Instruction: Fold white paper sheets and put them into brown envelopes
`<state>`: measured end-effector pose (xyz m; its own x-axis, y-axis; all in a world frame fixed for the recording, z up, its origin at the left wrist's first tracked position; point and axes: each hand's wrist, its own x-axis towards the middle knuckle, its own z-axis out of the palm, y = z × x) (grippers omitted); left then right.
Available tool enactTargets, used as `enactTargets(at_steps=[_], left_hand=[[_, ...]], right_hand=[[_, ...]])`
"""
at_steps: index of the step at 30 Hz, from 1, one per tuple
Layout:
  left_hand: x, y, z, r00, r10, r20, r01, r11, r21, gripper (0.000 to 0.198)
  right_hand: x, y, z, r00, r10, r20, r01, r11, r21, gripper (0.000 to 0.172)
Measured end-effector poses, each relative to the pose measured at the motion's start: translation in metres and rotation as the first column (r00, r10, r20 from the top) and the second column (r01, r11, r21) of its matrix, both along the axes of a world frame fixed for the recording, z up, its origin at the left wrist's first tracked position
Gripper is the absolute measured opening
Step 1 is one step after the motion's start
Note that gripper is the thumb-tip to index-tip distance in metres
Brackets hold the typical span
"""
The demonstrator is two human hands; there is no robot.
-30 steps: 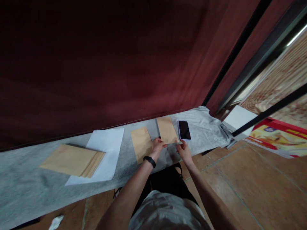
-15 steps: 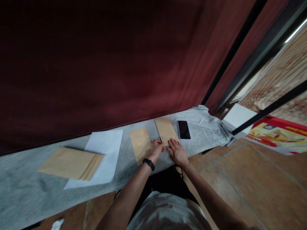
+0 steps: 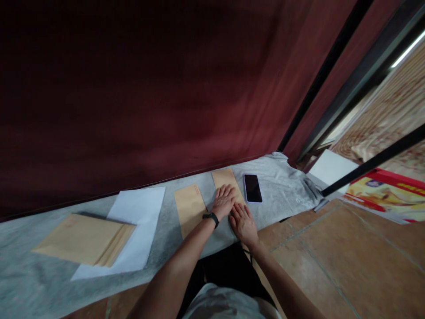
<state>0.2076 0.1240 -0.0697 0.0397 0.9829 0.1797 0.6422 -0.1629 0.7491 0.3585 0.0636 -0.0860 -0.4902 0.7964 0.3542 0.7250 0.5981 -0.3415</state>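
A brown paper envelope (image 3: 222, 178) lies on the grey cloth under both my hands. My left hand (image 3: 224, 201), with a black band at the wrist, rests flat across its middle, fingers stretched out. Flat on the envelope's near end lies my right hand (image 3: 244, 225), fingers extended. The two hands are close together and cover much of the paper. Left of them is a second brown envelope (image 3: 190, 206), partly hidden behind my left forearm. Just right of the envelope under my hands sits a phone (image 3: 253, 188) with a dark screen and pale purple edge.
On the left, a fanned stack of brown envelopes (image 3: 83, 237) overlaps white paper (image 3: 151, 221). Grey cloth (image 3: 282, 186) covers the narrow bench. A dark red curtain or panel (image 3: 149, 110) rises behind it. At right stand a black pole (image 3: 375, 159) and a red-yellow box (image 3: 388, 195).
My left hand has gone from pinching at the envelope's near edge to lying flat on its middle. My right hand stays flat at the near end. The view has shifted slightly.
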Motion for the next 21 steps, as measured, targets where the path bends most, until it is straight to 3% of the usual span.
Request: enactTargets(at_steps=[5,14,18,21], left_hand=[[0.001,0.032,-0.004,0.985,0.027,-0.169,-0.04,0.996,-0.074,0.049],[-0.012,0.084,0.001,0.944,0.084,-0.318,-0.121,0.988,-0.099,0.053],[-0.014,0.095,0.005,0.893,0.067,-0.445,-0.15,0.976,-0.154,0.056],[-0.012,0.089,0.006,0.848,0.032,-0.529,-0.14,0.976,-0.165,0.057]], right_hand=[[-0.001,0.001,0.0,1.0,-0.005,-0.014,0.004,1.0,-0.013,0.05],[-0.001,0.002,-0.003,1.0,-0.021,0.009,0.021,0.998,-0.057,0.053],[-0.001,0.003,-0.002,1.0,-0.024,0.015,0.024,0.999,-0.039,0.054],[0.0,0.003,0.001,0.998,-0.017,0.056,0.02,0.999,-0.042,0.052]])
